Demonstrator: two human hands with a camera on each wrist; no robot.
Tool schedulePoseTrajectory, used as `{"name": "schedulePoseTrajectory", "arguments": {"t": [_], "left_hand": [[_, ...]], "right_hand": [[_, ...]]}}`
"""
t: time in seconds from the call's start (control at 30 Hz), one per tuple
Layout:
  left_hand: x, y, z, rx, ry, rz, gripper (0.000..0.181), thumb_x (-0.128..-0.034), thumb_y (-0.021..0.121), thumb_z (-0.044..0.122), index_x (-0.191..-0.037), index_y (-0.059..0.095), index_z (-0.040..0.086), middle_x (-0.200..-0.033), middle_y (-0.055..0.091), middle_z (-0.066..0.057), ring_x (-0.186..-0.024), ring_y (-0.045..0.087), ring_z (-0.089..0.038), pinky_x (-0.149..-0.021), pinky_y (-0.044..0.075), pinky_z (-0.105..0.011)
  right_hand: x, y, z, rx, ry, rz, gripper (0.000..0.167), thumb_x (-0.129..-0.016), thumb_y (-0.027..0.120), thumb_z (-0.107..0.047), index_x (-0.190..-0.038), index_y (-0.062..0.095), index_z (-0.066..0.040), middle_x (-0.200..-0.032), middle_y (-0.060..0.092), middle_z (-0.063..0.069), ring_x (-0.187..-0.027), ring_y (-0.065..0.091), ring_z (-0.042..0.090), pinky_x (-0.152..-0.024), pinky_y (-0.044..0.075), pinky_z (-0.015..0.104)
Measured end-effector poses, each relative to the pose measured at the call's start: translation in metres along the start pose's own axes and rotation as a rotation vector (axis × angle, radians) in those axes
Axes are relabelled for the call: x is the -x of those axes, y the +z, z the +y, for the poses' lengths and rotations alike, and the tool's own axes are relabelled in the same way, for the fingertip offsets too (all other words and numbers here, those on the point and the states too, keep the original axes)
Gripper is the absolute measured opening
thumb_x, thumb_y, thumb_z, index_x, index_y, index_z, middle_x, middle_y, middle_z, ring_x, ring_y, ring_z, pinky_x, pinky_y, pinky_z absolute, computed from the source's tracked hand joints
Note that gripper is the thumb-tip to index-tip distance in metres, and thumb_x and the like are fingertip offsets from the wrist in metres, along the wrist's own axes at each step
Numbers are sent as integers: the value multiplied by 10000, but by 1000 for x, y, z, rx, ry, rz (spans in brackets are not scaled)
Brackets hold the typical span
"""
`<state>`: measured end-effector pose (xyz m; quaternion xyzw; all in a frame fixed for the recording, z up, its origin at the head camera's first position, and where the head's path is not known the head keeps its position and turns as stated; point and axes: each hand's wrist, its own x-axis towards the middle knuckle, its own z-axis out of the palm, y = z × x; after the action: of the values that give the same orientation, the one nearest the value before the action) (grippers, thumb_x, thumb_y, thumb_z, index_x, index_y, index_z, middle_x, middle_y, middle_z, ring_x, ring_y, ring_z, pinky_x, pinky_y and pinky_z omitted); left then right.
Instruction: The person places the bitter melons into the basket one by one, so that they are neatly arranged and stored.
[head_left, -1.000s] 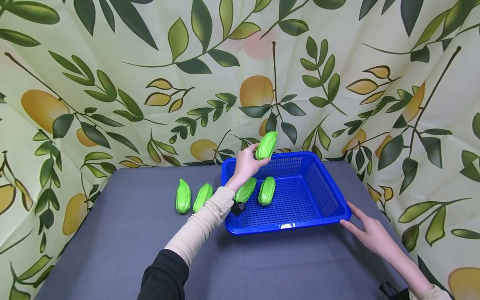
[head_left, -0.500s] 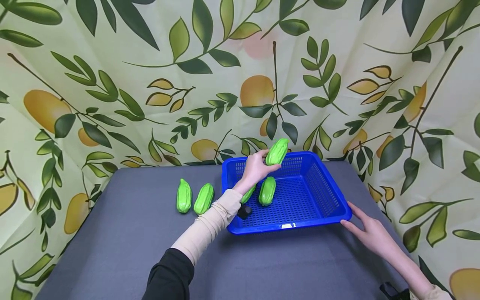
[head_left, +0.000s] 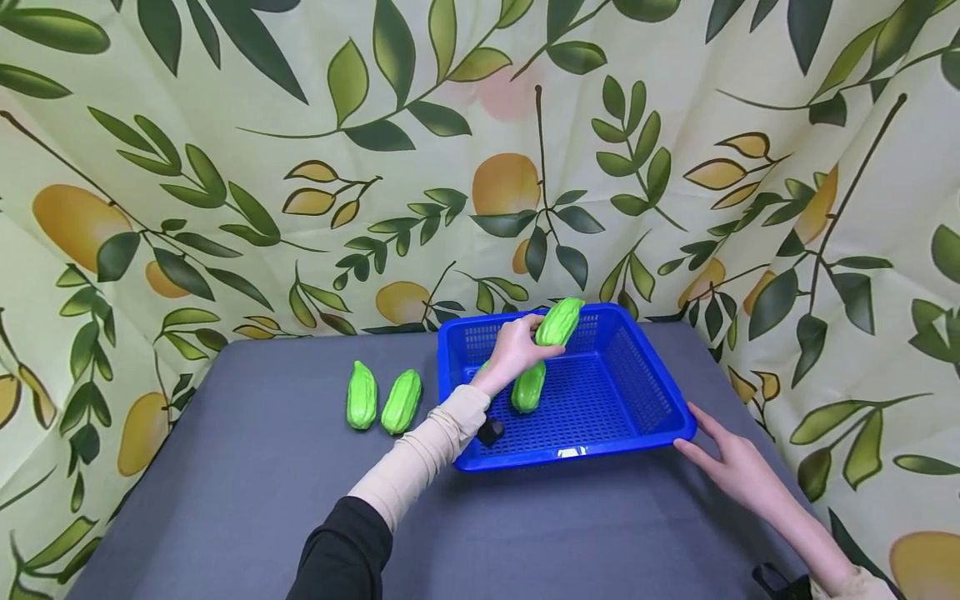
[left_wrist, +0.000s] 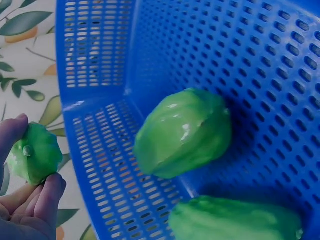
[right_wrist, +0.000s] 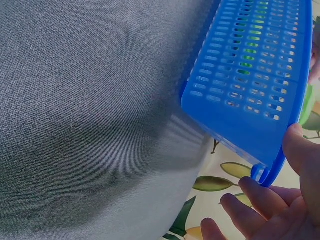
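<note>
Green vegetables (head_left: 559,322), five in all, are shared between the hand, the basket and the table. One is clamped between the thumb and fingers of the left hand (head_left: 516,348); it is held tilted above the far side of the blue basket (head_left: 592,400), apart from the two vegetables (left_wrist: 185,132) lying inside. Of these, one is largely hidden behind the left wrist in the head view, while both are shown from the left wrist, one cut off by the lower border. The basket is placed toward the far edge of the grey table (head_left: 262,517), right of its middle. Its near right corner is pinched by the right hand (head_left: 738,467), with the thumb laid at the rim and a fingertip set beneath. Between the basket and the table's far left corner, two loose vegetables (head_left: 362,396) are found side by side with a narrow gap between them. The left forearm is covered by a beige cuff (head_left: 423,450) and a black sleeve (head_left: 341,550). Beyond the far edge, a leaf-and-fruit cloth (head_left: 427,75) is hung.
</note>
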<state>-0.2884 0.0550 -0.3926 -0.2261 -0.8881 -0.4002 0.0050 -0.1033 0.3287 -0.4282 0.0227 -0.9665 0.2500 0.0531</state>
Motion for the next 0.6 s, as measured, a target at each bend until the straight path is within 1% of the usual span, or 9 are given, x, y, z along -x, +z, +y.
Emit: {"name": "schedulePoseTrajectory", "arguments": {"t": [0.17, 0.4, 0.53, 0.6], "left_hand": [[1, 8, -3, -26, -2, -31, 519, -758, 795, 283, -1198, 627, 63, -1095, 702, -73, -971, 677, -189, -753, 543, -203], [3, 19, -6, -70, -5, -92, 549, -749, 800, 306, -1203, 621, 54, -1088, 702, -78, -967, 665, -186, -783, 535, -222], [3, 25, -8, -83, -5, -128, 559, -747, 800, 298, -1216, 616, 56, -1083, 704, -70, -949, 661, -175, -775, 531, -221], [3, 27, -9, -96, -4, -140, 563, -744, 802, 306, -1218, 619, 63, -1075, 706, -58, -931, 657, -158, -760, 523, -201]], "right_hand": [[0, 1, -1, 5, -2, 4, 669, -934, 593, -333, -1384, 368, 109, -1289, 495, 361, -1136, 515, 525, -851, 456, 627], [0, 1, -2, -1, 11, -12, 680, -927, 605, -329, -1393, 361, 101, -1304, 485, 355, -1146, 512, 519, -859, 457, 624], [0, 1, -2, -4, 14, -15, 680, -928, 604, -326, -1395, 358, 103, -1306, 483, 354, -1154, 505, 520, -869, 453, 627], [1, 1, -1, -6, 14, -14, 681, -931, 600, -330, -1393, 357, 106, -1305, 483, 357, -1155, 504, 522, -868, 452, 630]]}}
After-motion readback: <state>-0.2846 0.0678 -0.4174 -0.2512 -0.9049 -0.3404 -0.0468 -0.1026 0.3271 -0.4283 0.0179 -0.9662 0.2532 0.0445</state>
